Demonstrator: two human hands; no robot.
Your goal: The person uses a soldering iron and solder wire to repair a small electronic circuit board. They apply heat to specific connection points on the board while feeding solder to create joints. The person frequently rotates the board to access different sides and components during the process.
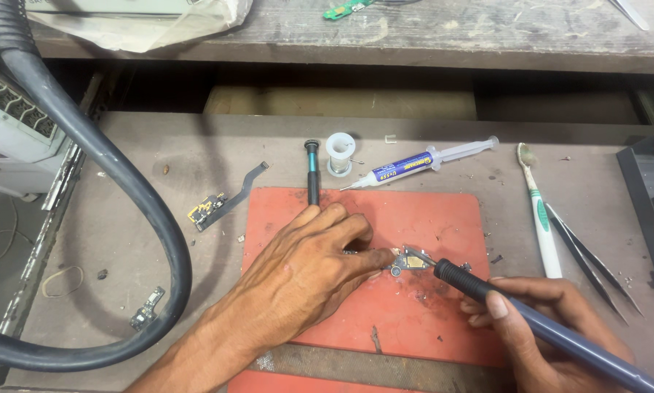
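Observation:
My left hand [305, 269] lies flat on the red work mat [421, 218], its fingertips pressing down a small metal circuit part [412, 260] at the mat's middle. My right hand [538, 327] grips a blue-handled soldering iron [530, 320] like a pen. The iron's black collar and metal tip reach to the small part from the right and touch it. Part of the small board is hidden under my left fingers.
Behind the mat lie a black screwdriver [312, 171], a solder spool [340, 151] and a flux syringe [421, 161]. A toothbrush [539, 211] and tweezers [585, 258] rest to the right. A flex cable board [221, 200] and a thick black hose [116, 182] are on the left.

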